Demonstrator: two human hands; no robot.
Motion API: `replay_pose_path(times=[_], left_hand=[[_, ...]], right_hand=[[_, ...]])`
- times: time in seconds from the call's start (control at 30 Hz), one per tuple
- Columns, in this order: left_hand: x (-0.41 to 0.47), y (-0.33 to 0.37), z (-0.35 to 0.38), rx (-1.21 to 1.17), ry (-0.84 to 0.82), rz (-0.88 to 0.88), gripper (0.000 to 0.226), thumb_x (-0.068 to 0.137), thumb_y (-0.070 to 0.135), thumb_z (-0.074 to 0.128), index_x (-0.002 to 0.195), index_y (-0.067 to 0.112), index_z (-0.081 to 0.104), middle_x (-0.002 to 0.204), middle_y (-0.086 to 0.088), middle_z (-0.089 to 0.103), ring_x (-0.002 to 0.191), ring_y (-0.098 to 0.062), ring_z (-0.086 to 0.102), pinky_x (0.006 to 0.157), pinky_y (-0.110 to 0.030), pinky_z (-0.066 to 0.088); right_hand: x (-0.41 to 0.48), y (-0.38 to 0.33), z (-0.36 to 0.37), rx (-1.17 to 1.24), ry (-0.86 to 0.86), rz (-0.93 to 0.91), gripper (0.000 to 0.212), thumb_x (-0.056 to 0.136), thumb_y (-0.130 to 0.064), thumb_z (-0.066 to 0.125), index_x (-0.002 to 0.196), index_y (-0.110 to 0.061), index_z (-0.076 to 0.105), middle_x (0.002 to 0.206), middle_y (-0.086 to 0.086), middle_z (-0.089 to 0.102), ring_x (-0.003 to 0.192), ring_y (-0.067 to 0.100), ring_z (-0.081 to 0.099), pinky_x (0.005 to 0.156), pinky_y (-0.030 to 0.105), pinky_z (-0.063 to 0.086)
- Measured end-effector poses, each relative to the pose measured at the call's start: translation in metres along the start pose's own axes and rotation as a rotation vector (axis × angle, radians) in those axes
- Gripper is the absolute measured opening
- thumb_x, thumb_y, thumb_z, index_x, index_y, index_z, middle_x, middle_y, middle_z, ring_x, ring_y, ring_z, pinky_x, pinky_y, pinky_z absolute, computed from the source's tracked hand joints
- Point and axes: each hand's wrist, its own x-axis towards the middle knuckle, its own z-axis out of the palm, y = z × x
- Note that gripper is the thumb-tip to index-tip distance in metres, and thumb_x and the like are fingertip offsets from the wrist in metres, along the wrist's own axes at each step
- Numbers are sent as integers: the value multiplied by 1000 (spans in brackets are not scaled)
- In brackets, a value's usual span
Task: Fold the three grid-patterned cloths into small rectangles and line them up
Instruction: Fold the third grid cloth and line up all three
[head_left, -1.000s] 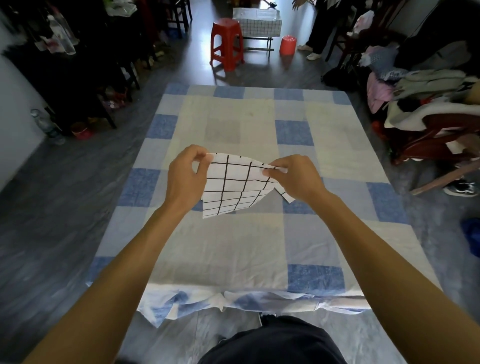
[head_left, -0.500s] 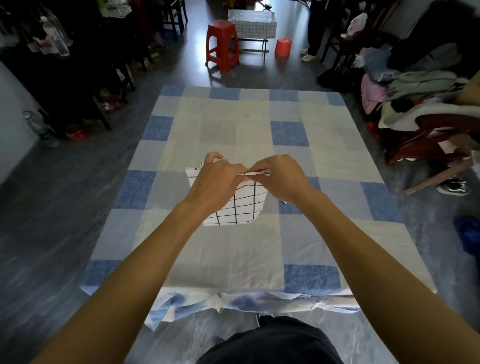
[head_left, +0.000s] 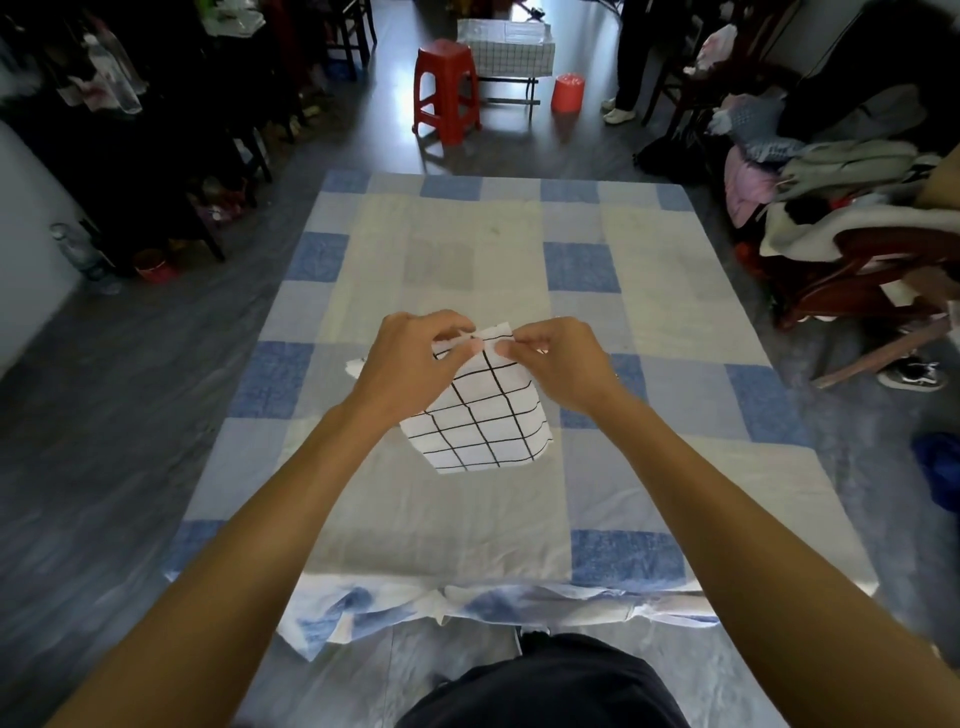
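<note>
One white cloth with a black grid (head_left: 483, 421) hangs folded in the air above the middle of the table. My left hand (head_left: 410, 364) and my right hand (head_left: 556, 364) sit close together and both pinch its top edge. The cloth drops below my fingers as a doubled panel, and a small white corner sticks out left of my left hand. No other grid cloth lies on the table. The table is covered by a blue, grey and cream checked sheet (head_left: 467, 530).
A red stool (head_left: 447, 88) and a small table draped in grid fabric (head_left: 506, 47) stand beyond the far edge, with a person's legs (head_left: 631, 62) to their right. A chair piled with clothes (head_left: 841, 208) crowds the right side. Dark furniture lines the left.
My hands have come together, bringing the two ends of the cloth's top edge to meet. The cloth went from spread between my hands to folded and hanging narrower.
</note>
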Motion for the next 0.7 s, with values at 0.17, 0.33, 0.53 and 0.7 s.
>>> replay_pose_path(times=[0.17, 0.33, 0.53, 0.7], left_hand=[[8, 17, 1, -7, -34, 86, 14, 87, 30, 66, 94, 19, 73, 78, 9, 70, 75, -11, 62, 76, -23, 46], [11, 15, -1, -33, 48, 72, 11, 88, 19, 65, 84, 16, 74, 77, 5, 72, 68, -10, 61, 66, -25, 49], [10, 12, -11, -56, 167, 31, 14, 88, 20, 63, 80, 14, 72, 75, 5, 70, 67, -10, 60, 64, -29, 49], [8, 6, -12, -41, 209, 8, 12, 89, 18, 63, 83, 13, 72, 79, 5, 71, 71, -11, 61, 66, -29, 50]], right_hand=[[2, -5, 8, -57, -22, -84, 18, 90, -33, 63, 88, -21, 76, 84, 2, 74, 82, 19, 66, 79, 39, 51], [5, -5, 9, -110, -31, -99, 30, 90, -40, 59, 83, -14, 72, 79, 6, 71, 79, 18, 63, 77, 38, 50], [-4, 18, 12, -217, -27, -70, 31, 94, -39, 52, 81, -16, 68, 74, 2, 68, 73, 21, 61, 70, 40, 50], [-13, 43, 13, -309, -54, -74, 32, 98, -37, 45, 87, -14, 63, 73, 4, 65, 69, 23, 59, 63, 40, 48]])
